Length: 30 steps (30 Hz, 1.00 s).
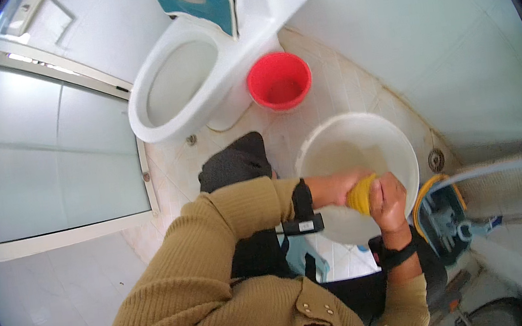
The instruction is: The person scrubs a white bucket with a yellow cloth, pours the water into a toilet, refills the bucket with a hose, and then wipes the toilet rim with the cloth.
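Both my hands grip a bunched yellow cloth (362, 196), squeezed into a tight roll. My left hand (339, 189) closes on its left side, and my right hand (388, 202) wraps its right side with the fingers curled. They hold it over a large round white bucket (395, 144), inside the rim. Murky, greyish liquid seems to lie at the bottom of the bucket. My forearms hide part of its near side. Black straps with small devices circle both my wrists.
A small red bucket (279, 82) stands beside the white toilet (202, 102), whose lid is raised. To the right of the white bucket sits a blue-grey tub with a yellow rim (442, 219). Near the right wall is a floor drain (436, 160). A frosted sliding door (57, 154) lies left.
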{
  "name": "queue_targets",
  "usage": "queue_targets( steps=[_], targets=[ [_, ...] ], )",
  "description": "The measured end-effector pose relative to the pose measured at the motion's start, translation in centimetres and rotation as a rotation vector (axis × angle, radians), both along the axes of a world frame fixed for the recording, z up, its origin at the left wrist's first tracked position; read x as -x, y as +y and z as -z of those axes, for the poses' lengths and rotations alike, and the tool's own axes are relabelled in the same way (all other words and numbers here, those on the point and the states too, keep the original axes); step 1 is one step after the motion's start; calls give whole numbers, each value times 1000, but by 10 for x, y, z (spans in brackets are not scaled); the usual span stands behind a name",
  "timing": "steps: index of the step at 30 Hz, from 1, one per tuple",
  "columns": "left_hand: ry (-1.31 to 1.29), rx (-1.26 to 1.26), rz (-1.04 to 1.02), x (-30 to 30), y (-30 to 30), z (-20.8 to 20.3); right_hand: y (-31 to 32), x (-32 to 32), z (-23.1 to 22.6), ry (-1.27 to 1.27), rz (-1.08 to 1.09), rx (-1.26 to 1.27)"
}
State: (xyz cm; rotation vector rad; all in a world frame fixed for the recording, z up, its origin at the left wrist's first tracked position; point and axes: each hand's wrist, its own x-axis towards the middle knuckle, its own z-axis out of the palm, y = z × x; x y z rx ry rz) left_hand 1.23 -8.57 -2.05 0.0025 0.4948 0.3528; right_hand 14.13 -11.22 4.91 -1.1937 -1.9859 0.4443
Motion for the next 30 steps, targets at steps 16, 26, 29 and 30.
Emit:
queue_targets(
  steps=[16, 26, 29, 30],
  targets=[
    [527, -399, -45, 8, 5, -8, -13, 2, 45, 432, 265, 886],
    [836, -1104, 121, 16, 17, -13, -15, 5, 36, 990, -153, 1364],
    [864, -1213, 248, 16, 17, -10, -18, 5, 38, 875, -185, 1353],
    [858, -1220, 293, 17, 18, -10, -19, 7, 38, 817, -160, 1367]
  ],
)
